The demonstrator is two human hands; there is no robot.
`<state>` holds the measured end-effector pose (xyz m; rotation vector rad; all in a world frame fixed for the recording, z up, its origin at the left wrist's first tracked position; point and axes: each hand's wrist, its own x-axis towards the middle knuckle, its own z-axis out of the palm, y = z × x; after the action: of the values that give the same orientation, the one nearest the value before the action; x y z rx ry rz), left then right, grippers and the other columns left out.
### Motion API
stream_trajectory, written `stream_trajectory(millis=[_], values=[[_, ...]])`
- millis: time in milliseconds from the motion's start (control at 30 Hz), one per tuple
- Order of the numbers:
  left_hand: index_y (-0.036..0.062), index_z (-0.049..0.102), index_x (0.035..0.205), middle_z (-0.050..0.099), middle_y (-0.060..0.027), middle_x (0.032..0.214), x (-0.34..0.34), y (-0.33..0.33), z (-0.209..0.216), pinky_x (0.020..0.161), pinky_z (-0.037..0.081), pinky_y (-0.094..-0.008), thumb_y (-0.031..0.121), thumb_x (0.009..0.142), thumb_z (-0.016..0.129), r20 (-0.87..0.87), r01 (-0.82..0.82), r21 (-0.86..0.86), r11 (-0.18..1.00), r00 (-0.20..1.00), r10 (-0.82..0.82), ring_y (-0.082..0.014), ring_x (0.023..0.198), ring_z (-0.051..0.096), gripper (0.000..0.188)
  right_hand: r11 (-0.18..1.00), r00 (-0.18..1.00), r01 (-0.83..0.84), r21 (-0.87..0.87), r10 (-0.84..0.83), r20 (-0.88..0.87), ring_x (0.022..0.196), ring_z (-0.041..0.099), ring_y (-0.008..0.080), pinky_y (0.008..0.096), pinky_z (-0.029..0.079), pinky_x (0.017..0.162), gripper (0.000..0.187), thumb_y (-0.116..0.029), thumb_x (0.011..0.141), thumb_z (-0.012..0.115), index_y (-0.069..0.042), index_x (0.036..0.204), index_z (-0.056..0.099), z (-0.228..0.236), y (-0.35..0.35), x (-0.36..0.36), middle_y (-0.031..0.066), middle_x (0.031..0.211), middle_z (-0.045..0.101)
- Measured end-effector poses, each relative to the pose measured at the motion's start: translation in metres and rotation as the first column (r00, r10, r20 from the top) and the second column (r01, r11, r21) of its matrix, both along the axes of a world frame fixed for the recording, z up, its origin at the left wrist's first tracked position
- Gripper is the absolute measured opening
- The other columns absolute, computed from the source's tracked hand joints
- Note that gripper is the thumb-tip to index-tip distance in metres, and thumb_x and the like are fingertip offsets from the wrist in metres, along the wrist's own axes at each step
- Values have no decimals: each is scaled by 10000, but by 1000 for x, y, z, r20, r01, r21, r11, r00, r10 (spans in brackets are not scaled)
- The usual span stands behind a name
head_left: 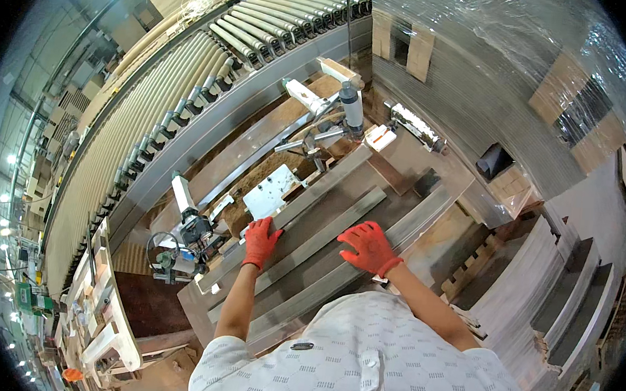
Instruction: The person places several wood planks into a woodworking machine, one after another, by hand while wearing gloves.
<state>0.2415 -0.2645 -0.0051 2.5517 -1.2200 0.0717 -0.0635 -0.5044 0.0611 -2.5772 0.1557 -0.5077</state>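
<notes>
Both my hands wear red gloves and are over a work table with long grey boards running diagonally across it. My left hand [260, 244] lies on the far board [313, 195], its fingers spread against the board's surface. My right hand [370, 247] is further right, fingers apart, above or touching the near board [406, 228]; contact is hard to judge. Between the two hands runs a narrower middle board [324, 235]. Neither hand visibly grips anything. A white plate [272, 191] with small holes sits just beyond my left hand.
Beyond the table runs a roller conveyor [154, 109]. A clamp-like device with hoses [190, 241] stands left of the boards, and a grey cylinder [351, 106] rises at the far end. A film-wrapped stack [469, 83] stands far right; a wooden bench [109, 312] is at left.
</notes>
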Motion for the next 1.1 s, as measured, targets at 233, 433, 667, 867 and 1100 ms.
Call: stream_trajectory(millis=[233, 433, 667, 867, 1100], values=[[208, 665, 1333, 621, -34, 1402, 22, -32, -29, 1172, 264, -691, 427, 870, 801, 97, -109, 33, 993, 990, 106, -280, 1390, 506, 530, 998, 995, 52, 45, -48, -85, 1096, 662, 257, 454, 458, 1013, 339, -406, 926, 688, -179, 1179, 703, -1, 3, -3, 32, 1156, 709], [141, 631, 1377, 646, -86, 1388, 37, -33, -48, 1197, 292, -616, 436, 924, 762, -58, -51, -12, 999, 997, 50, -290, 1353, 555, 556, 996, 990, 49, 77, -38, -135, 1069, 669, 271, 466, 482, 962, 357, -438, 949, 660, -155, 1158, 717, 8, 5, -3, 41, 1109, 719], [84, 560, 1389, 614, -193, 1364, 29, -58, -48, 1156, 314, -603, 649, 966, 621, -45, -153, 217, 964, 985, 166, -400, 1332, 527, 708, 979, 962, -196, 58, 204, -184, 1061, 668, 283, 472, 489, 940, 544, -618, 893, 673, -148, 1162, 726, 16, -4, -3, 60, 1087, 717], [70, 564, 1394, 611, -235, 1356, 37, -67, -39, 1120, 362, -576, 733, 957, 576, -100, -166, 316, 934, 973, 207, -434, 1313, 538, 794, 909, 885, -411, -73, 378, -271, 1082, 654, 295, 465, 487, 942, 632, -648, 755, 781, -158, 1149, 718, 24, -14, -4, 78, 1106, 703], [97, 549, 1436, 572, -257, 1426, 37, -75, -24, 1117, 396, -574, 770, 934, 582, -180, -174, 461, 870, 942, 284, -454, 1335, 540, 840, 892, 856, -433, -132, 361, -371, 1114, 641, 302, 471, 483, 945, 615, -559, 695, 839, -158, 1142, 704, 14, -12, -2, 74, 1119, 692]])
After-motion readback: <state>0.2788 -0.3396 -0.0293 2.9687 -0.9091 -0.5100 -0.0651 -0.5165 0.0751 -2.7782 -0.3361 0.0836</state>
